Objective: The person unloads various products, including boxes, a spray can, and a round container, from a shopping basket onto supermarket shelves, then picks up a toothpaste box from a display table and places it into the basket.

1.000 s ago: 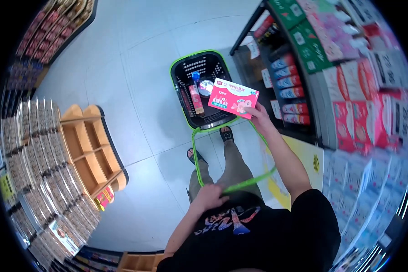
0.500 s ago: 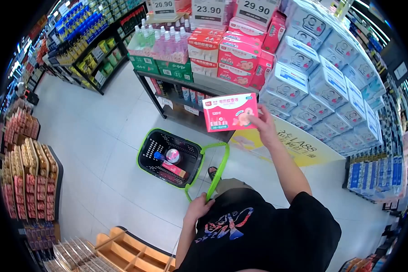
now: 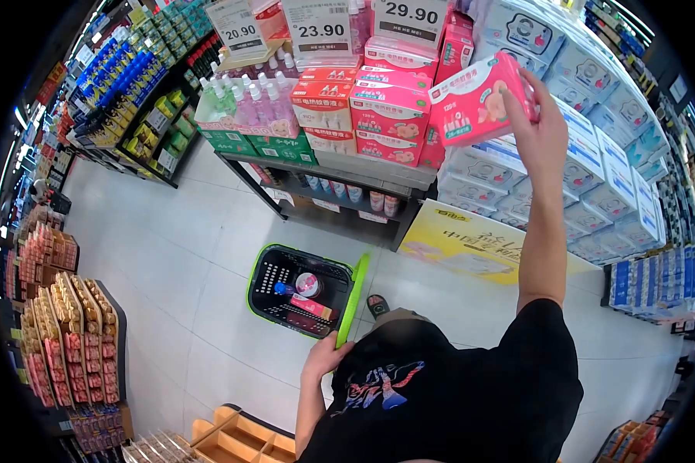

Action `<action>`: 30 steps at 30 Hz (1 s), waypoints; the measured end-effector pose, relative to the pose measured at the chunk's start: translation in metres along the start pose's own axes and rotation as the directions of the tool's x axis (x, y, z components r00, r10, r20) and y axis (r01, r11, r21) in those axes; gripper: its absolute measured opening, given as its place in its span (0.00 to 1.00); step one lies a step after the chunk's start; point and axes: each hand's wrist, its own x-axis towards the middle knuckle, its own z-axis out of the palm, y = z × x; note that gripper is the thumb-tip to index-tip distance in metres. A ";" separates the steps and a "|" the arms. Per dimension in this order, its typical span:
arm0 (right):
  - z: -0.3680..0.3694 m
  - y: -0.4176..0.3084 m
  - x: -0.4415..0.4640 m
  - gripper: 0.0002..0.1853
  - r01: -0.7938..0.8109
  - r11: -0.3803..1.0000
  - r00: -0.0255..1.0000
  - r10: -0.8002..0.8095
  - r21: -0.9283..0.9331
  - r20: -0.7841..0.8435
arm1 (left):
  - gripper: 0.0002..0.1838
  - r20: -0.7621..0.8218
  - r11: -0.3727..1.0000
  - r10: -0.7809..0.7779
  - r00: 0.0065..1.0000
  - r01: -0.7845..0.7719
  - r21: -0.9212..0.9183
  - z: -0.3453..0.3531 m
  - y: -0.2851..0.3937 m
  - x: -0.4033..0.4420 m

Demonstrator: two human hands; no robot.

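- Box (image 3: 471, 102), pink with a white band and "120" printed on its front, raised in the upper right of the frame, tilted.
- Right hand (image 3: 544, 127) grasping that box by its right-hand end, thumb laid over the front; most of the other fingers are hidden.
- Left hand (image 3: 327, 357), just below the centre of the frame, closed around the lower end of a green handle (image 3: 354, 297).
- Basket (image 3: 252, 284), black with a green rim, left of centre on the floor; inside it lie a blue-topped item (image 3: 280, 288), a round container (image 3: 307, 285) and a slim pink carton (image 3: 311, 306).
- Stacked pink boxes (image 3: 390, 108), similarly printed, at upper centre, below a price card (image 3: 411, 17) reading 29.90.
- Pump bottles (image 3: 259, 104), green and purple, further left in the upper part.
- White packs (image 3: 622, 158) piled at upper right, with a yellow panel (image 3: 467, 241) below them.
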 end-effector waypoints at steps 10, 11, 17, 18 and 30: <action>0.055 0.004 0.067 0.28 0.113 0.851 0.993 -0.082 -0.513 0.084 | 0.25 -0.106 0.990 0.047 0.993 -0.061 -0.128 -0.015 -0.014 0.017; 0.058 0.001 0.067 0.27 0.125 0.819 0.991 -0.083 -0.560 0.100 | 0.25 -0.111 0.995 0.061 0.992 -0.069 -0.070 -0.016 -0.015 0.015; 0.084 -0.022 0.066 0.26 0.146 0.696 0.989 -0.077 -0.703 0.129 | 0.25 -0.141 0.986 0.156 0.978 -0.163 -0.039 -0.028 -0.040 0.023; 0.090 -0.021 0.067 0.26 0.144 0.690 0.989 -0.080 -0.709 0.124 | 0.25 -0.137 0.984 0.165 0.977 -0.172 -0.039 -0.034 -0.036 0.023; 0.121 0.007 0.067 0.30 0.136 0.714 0.990 -0.080 -0.687 0.112 | 0.23 -0.065 0.983 0.176 0.982 -0.179 -0.046 -0.048 -0.027 0.038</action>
